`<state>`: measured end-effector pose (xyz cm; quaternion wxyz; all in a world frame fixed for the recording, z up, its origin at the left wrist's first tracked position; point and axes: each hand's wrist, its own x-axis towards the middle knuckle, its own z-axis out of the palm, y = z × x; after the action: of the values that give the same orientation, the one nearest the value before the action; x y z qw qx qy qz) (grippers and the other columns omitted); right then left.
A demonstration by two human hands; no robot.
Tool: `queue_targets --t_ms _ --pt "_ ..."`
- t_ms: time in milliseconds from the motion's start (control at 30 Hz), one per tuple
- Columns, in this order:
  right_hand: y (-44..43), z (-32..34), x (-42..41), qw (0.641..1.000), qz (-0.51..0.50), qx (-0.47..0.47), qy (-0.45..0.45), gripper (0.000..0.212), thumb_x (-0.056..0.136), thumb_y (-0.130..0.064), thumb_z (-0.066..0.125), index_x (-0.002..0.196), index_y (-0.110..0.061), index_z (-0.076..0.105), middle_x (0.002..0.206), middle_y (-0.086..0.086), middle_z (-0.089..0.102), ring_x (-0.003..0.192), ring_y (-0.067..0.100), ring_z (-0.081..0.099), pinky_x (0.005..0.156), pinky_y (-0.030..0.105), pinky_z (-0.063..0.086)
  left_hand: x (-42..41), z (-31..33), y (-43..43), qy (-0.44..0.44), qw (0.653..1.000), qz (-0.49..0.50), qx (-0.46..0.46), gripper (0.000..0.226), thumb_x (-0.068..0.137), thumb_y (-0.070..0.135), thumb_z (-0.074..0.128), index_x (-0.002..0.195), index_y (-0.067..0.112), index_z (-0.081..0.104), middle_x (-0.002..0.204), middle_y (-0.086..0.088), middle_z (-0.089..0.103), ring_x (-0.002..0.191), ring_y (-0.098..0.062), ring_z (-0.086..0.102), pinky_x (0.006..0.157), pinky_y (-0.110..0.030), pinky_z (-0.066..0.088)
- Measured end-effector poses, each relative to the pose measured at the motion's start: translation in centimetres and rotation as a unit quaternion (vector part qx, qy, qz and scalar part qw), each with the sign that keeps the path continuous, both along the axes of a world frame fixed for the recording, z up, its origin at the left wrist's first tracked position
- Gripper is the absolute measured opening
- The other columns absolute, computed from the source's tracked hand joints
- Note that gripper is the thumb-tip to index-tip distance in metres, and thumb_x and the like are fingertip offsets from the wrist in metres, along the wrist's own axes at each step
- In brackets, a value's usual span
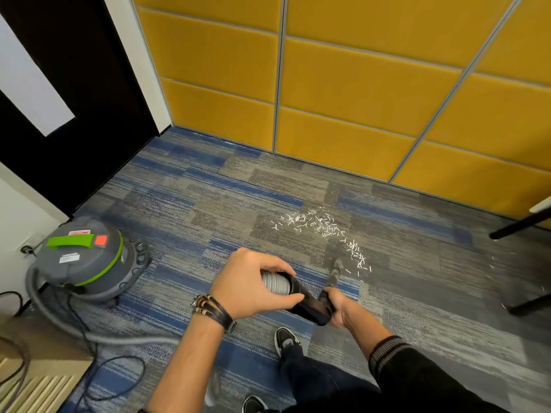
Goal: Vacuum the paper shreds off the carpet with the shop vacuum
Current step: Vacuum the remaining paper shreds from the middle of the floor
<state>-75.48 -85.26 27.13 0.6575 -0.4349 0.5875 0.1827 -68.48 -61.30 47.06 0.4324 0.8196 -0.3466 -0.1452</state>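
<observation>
Left hand [250,286] grips the grey ribbed hose [275,283], right hand [337,308] grips the black wand [307,302], its nozzle [336,268] at the carpet [208,204] beside the paper shreds [322,226]

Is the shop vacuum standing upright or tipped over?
Upright: the shop vacuum sits on its base on the carpet, green handle on top.

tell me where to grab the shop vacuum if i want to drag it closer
Likely by the green handle across the top of the shop vacuum, coming down from above. Its body is round with no other obvious hold, it stands upright, and the handle bar faces up.
</observation>
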Motion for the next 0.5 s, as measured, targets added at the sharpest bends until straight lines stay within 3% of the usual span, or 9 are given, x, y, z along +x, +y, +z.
queue_targets --t_ms 67,200,367,500 --pt "0.7 0.5 0.7 1.000 0.004 0.011 -0.018 0.038 0.104 -0.039 0.039 0.091 -0.006 0.054 0.075 0.016 0.067 0.063 0.028 0.065 0.054 0.033 0.053 -0.2 0.8 0.0 -0.027 1.000 -0.016 -0.002 0.036 0.066 0.055 0.088 0.093 0.033 0.083 0.085 0.023 0.076 0.085 0.005 0.071 0.082 -0.020 0.057" --pt "0.9 1.0 0.3 0.999 0.010 0.016 -0.031 0.035 0.104 -0.036 0.039 0.099 -0.006 0.054 0.075 0.017 0.067 0.054 0.027 0.067 0.045 0.030 0.053 -0.2 1.3 -0.2 -0.039 0.999 -0.038 0.001 0.035 0.066 0.055 0.087 0.093 0.034 0.082 0.085 0.023 0.076 0.084 0.001 0.071 0.079 -0.022 0.057" --pt "-0.7 -0.2 -3.3 1.000 -0.007 -0.020 0.019 0.036 0.104 -0.040 0.040 0.086 -0.011 0.050 0.058 0.010 0.062 0.043 0.023 0.063 0.041 0.029 0.052 0.3 -0.6 0.3 0.026 0.999 -0.031 0.006 0.034 0.066 0.055 0.087 0.093 0.036 0.081 0.086 0.022 0.075 0.087 -0.003 0.070 0.078 -0.023 0.057" --pt "-2.2 -1.2 -6.9 0.997 -0.025 -0.013 0.065 0.041 0.106 -0.038 0.037 0.083 -0.008 0.052 0.057 0.011 0.063 0.042 0.024 0.064 0.036 0.032 0.051 -0.9 -2.6 -0.1 0.074 0.997 -0.020 0.018 0.037 0.062 0.061 0.085 0.092 0.038 0.081 0.086 0.020 0.076 0.088 -0.001 0.071 0.082 -0.031 0.060"
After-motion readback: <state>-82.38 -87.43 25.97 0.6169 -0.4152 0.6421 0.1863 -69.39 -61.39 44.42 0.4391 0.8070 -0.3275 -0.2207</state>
